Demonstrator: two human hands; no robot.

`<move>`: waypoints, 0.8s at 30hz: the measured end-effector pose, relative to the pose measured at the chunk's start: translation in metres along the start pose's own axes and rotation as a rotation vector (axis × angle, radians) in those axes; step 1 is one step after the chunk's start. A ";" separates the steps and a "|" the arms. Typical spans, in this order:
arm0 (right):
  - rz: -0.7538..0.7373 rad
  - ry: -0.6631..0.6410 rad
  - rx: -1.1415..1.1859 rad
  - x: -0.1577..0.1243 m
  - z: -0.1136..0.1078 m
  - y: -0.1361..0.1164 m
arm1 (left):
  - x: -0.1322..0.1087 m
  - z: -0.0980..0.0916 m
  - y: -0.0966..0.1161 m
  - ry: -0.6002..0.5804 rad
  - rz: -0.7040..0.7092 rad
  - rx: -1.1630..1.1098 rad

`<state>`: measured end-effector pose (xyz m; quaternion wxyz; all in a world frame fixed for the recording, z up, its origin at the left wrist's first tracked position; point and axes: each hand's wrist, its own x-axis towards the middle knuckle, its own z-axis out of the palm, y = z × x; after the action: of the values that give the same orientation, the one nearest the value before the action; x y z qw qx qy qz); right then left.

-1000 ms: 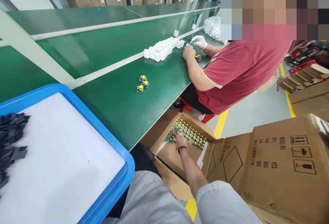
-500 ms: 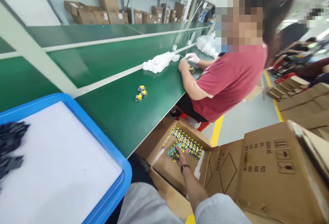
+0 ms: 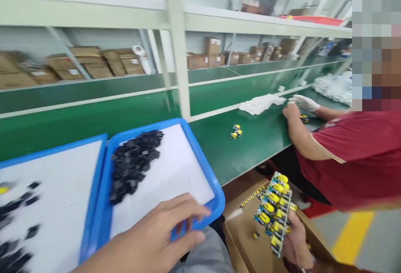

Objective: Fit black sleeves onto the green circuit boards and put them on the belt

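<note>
My right hand (image 3: 296, 237) grips a clump of small circuit boards (image 3: 272, 212) with yellow-topped parts, tilted upright above the open cardboard box (image 3: 241, 233). One small loose yellow-topped piece (image 3: 256, 235) lies in that box, and a row of similar boards (image 3: 252, 197) runs along its far side. Over the front rim of a blue tray (image 3: 205, 162) hovers my left hand (image 3: 156, 233), thumb and fingers curved apart with nothing seen between them. Small black plastic pieces (image 3: 136, 162) are heaped on that tray's white bottom.
A second blue tray (image 3: 105, 147) with scattered black pieces stands at the left. Several yellow-topped boards (image 3: 236, 131) lie on the green bench (image 3: 216, 151). A shelf post (image 3: 178, 55) rises behind the trays. On the right sits a co-worker in a red shirt (image 3: 369, 160), near white pieces (image 3: 261, 103).
My right hand has risen out of the cardboard box, carrying the clump of circuit boards. My left hand has come into view over the tray. The view has swung left, showing both trays.
</note>
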<state>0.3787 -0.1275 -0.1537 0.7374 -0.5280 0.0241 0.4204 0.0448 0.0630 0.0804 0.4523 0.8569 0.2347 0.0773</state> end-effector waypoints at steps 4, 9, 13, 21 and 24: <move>-0.041 -0.452 -0.181 -0.009 0.144 -0.047 | 0.026 0.005 -0.015 0.097 -0.017 -0.227; 0.065 -0.840 -0.404 -0.004 0.308 -0.027 | 0.045 -0.012 -0.066 0.319 -0.174 -0.514; 0.065 -0.903 -0.560 0.021 0.357 0.006 | 0.048 -0.037 -0.107 0.416 -0.216 -0.509; -0.280 -0.798 -0.754 0.038 0.373 0.012 | 0.060 -0.040 -0.138 0.449 -0.239 -0.351; -0.373 -0.791 -0.758 0.037 0.371 0.001 | 0.061 -0.036 -0.140 0.459 -0.252 -0.270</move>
<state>0.2505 0.1915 -0.0088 0.5114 -0.5533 -0.4992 0.4279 0.0392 0.1856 -0.0177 0.5034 0.7132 0.4231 0.2429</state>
